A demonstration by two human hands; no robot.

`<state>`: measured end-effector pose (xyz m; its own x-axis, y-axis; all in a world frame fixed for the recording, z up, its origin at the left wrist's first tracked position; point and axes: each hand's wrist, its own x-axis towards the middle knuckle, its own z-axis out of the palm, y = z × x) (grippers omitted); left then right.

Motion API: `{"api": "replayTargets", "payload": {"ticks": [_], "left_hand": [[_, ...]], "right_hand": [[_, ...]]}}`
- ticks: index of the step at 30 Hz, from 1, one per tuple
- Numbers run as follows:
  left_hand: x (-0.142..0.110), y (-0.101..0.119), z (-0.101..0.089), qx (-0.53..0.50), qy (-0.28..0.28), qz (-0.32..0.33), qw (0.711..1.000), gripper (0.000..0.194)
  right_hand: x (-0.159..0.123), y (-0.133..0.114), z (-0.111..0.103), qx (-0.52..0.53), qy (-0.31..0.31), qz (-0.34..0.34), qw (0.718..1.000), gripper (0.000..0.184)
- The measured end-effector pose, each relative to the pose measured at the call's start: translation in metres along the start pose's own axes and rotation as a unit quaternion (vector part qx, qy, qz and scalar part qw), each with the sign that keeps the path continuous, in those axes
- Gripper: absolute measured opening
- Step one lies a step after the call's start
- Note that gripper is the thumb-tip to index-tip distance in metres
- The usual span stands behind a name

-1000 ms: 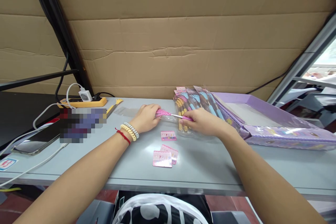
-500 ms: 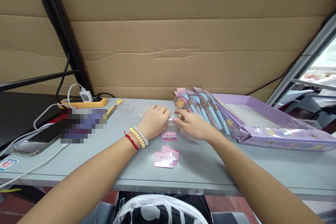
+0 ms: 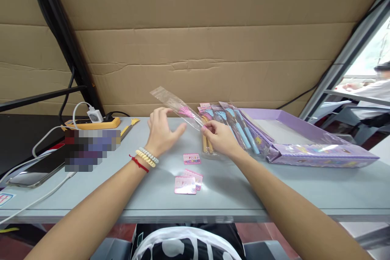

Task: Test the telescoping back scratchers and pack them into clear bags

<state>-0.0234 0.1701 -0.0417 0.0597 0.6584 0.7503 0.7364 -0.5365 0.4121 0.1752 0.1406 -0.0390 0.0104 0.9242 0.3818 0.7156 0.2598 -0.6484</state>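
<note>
Pinched in my right hand (image 3: 218, 134) is a pink back scratcher (image 3: 185, 111) in a long clear plastic bag (image 3: 167, 95), lifted and slanting up to the left. My left hand (image 3: 164, 131) has its thumb and fingers apart, just below the bag; whether it touches the plastic I cannot tell. Several bagged back scratchers with blue handles (image 3: 243, 132) lie beyond my right hand, and yellow-handled ones (image 3: 207, 143) lie partly under it. Small pink cards, one apart (image 3: 191, 159) and two overlapping (image 3: 185, 185), rest on the table nearer me.
On the right stands an open purple box (image 3: 319, 156) with a clear film. A yellow back scratcher (image 3: 129, 126), a phone (image 3: 33, 172), a yellow power strip (image 3: 97, 124) and white cables are at the left. A cardboard wall (image 3: 195, 48) closes the back; a person sits far right.
My right hand has raised the bagged pink back scratcher off the table. My left hand has moved left and its fingers have spread. The view has shifted slightly.
</note>
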Motion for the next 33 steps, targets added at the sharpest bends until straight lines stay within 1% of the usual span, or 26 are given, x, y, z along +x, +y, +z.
{"api": "replayTargets", "payload": {"ticks": [1,2,4,5,6,8,11,12,13,15,17,19,20,23,26,28,30,33], "left_hand": [[0.004,-0.001,0.0,-0.05,-0.012,-0.06,0.997,0.05],[0.008,-0.002,0.002,-0.105,-0.042,-0.118,0.987,0.047],[0.017,-0.002,0.006,-0.206,-0.139,-0.207,0.946,0.049],[0.021,-0.001,0.01,-0.25,-0.177,-0.238,0.922,0.05],[0.024,0.001,0.013,-0.296,-0.195,-0.261,0.898,0.049],[0.027,0.005,0.02,-0.396,-0.187,-0.28,0.854,0.042],[0.024,0.01,0.026,-0.526,-0.158,-0.273,0.79,0.033],[0.023,0.01,0.026,-0.548,-0.151,-0.276,0.775,0.033],[0.022,0.008,0.025,-0.56,-0.146,-0.282,0.765,0.032],[0.021,0.002,0.019,-0.561,-0.13,-0.294,0.763,0.032],[0.023,-0.009,0.012,-0.558,-0.099,-0.301,0.767,0.031],[0.026,-0.02,0.007,-0.554,-0.064,-0.316,0.768,0.029],[0.028,-0.024,0.006,-0.552,-0.058,-0.325,0.766,0.027],[0.029,-0.033,0.008,-0.546,-0.064,-0.344,0.761,0.022],[0.028,-0.036,0.011,-0.535,-0.076,-0.351,0.765,0.02],[0.027,-0.036,0.011,-0.532,-0.08,-0.354,0.765,0.018],[0.027,-0.036,0.009,-0.538,-0.083,-0.358,0.759,0.018],[0.027,-0.033,0.006,-0.551,-0.091,-0.353,0.751,0.018]], "right_hand": [[0.0,0.001,0.001,0.002,0.008,-0.01,1.0,0.023],[0.0,0.001,0.002,0.006,0.012,-0.018,1.0,0.023],[-0.001,0.001,0.005,0.017,0.012,-0.029,0.999,0.022],[-0.002,0.001,0.006,0.022,0.007,-0.034,0.999,0.022],[-0.003,0.0,0.007,0.024,0.002,-0.038,0.999,0.022],[-0.004,-0.001,0.008,0.024,-0.005,-0.048,0.999,0.021],[-0.006,-0.003,0.008,0.029,-0.024,-0.047,0.998,0.023],[-0.006,-0.003,0.007,0.034,-0.04,-0.038,0.998,0.026],[-0.006,-0.003,0.006,0.041,-0.064,-0.024,0.997,0.03],[-0.006,-0.002,0.003,0.06,-0.123,0.011,0.99,0.038],[-0.005,0.002,0.002,0.088,-0.175,0.03,0.98,0.042],[-0.003,0.007,0.001,0.124,-0.206,0.029,0.97,0.042],[-0.002,0.009,0.0,0.147,-0.211,0.026,0.966,0.042],[-0.001,0.012,-0.003,0.239,-0.225,0.027,0.944,0.045],[-0.002,0.01,-0.009,0.315,-0.283,0.017,0.906,0.049],[-0.003,0.007,-0.014,0.336,-0.32,0.003,0.886,0.048],[-0.004,0.006,-0.015,0.344,-0.328,-0.006,0.88,0.045],[-0.004,0.006,-0.012,0.341,-0.295,-0.008,0.893,0.042]]}}
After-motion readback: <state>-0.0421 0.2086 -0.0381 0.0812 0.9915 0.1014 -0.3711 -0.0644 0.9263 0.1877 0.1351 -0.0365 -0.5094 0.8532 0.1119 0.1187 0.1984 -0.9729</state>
